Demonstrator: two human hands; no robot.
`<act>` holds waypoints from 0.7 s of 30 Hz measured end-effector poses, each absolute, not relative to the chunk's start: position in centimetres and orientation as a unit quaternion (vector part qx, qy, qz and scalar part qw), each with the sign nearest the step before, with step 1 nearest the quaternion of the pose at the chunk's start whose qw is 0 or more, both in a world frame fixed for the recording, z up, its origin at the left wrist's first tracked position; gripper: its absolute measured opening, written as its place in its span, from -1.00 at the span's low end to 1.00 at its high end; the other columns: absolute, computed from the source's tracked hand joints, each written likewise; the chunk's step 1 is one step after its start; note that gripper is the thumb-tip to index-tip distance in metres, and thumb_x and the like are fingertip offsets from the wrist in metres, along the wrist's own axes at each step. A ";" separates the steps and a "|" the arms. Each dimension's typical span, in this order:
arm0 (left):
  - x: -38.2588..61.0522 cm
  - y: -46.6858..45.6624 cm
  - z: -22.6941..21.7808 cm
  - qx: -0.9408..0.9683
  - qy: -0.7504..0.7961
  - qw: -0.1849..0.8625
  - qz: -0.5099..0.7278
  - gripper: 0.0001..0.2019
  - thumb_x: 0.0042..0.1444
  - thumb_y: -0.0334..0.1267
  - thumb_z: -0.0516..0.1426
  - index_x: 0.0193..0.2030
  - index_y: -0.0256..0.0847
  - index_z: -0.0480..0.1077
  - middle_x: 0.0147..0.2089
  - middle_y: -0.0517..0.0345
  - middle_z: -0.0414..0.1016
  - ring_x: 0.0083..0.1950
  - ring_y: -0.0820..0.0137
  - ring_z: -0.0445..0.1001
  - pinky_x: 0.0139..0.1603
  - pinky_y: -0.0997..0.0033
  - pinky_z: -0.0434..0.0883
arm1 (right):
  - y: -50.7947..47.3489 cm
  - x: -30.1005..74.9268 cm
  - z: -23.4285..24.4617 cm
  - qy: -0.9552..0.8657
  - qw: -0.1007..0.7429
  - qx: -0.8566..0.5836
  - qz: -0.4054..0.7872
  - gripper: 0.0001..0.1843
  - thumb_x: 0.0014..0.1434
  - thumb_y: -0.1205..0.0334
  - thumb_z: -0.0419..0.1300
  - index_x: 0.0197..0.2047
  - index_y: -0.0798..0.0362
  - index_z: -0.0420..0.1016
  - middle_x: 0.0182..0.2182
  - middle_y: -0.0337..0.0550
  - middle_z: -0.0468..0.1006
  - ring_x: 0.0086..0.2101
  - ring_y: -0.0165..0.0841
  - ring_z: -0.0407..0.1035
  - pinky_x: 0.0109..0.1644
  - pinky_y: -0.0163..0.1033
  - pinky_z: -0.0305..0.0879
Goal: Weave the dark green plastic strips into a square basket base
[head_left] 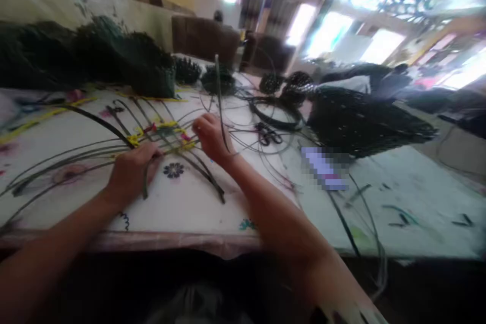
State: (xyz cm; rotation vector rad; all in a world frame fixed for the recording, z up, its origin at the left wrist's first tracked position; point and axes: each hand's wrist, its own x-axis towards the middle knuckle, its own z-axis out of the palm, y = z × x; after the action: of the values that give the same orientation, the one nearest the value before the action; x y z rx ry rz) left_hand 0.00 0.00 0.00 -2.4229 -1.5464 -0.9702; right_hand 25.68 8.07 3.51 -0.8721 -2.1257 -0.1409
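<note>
Head view, blurred by motion. Left hand (131,172) lay palm-down, fingers curled over the fan of dark strands (114,149), pinning it to the table (182,207). A yellow tie (167,136) crossed the strands just beyond its knuckles. Right hand (210,139) sat just right of that tie, fingers pressed together and seemingly pinching one upright strand (218,91) rising beyond the fingertips; exact grip unclear. Scissors (268,134) lay right of the right hand, within reach. A dark woven piece (357,121) sat further right, dark bundles (114,58) well beyond the left hand.

My read: keep the left hand's pressure flat so the fan doesn't splay, and bend the upright strand close to the tie rather than mid-length, or it kinks.
</note>
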 end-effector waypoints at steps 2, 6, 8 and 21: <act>0.0 0.1 -0.1 -0.793 -0.512 0.058 -0.324 -0.78 0.43 -0.16 0.05 -0.18 -0.14 0.46 -0.18 0.03 0.67 -0.18 0.18 0.67 -0.16 0.25 0.43 | 8.0 26.3 4.2 -0.841 0.398 -0.362 -0.051 -0.71 0.59 0.19 0.11 -0.20 0.03 0.54 -0.20 -0.06 0.53 -0.15 -0.22 0.34 -0.01 -0.16 0.24; 0.2 0.0 0.2 -0.785 -0.522 0.055 -0.328 -0.79 0.40 -0.17 0.04 -0.19 -0.13 0.45 -0.18 0.01 0.67 -0.17 0.17 0.67 -0.15 0.24 0.44 | 7.3 27.1 5.5 -0.869 0.315 -0.375 -0.067 -0.70 0.56 0.07 0.21 -0.13 0.07 0.63 -0.16 -0.02 0.58 -0.10 -0.19 0.37 0.03 -0.13 0.23; 0.3 -0.2 0.4 -0.783 -0.526 0.048 -0.328 -0.81 0.39 -0.18 0.04 -0.19 -0.12 0.44 -0.18 0.01 0.67 -0.17 0.17 0.67 -0.14 0.24 0.45 | 6.8 27.2 6.0 -0.889 0.249 -0.375 -0.081 -0.77 0.51 0.09 0.29 -0.07 0.07 0.67 -0.14 0.00 0.61 -0.05 -0.16 0.38 0.06 -0.10 0.22; 0.2 -0.2 0.8 -0.788 -0.531 0.026 -0.311 -0.79 0.38 -0.14 0.04 -0.22 -0.10 0.44 -0.21 0.06 0.67 -0.21 0.23 0.64 -0.16 0.31 0.45 | 7.2 26.8 6.0 -0.933 0.177 -0.309 -0.048 -0.64 0.56 0.43 -0.01 -0.03 0.07 0.64 -0.18 -0.08 0.67 -0.11 -0.25 0.44 0.22 -0.15 0.22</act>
State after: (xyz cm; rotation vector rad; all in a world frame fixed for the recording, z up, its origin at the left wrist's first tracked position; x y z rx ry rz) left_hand 0.18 -0.18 0.77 -2.4357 -1.6402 -0.9599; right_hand 26.79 7.19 6.02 -0.8758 -2.6420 -0.1353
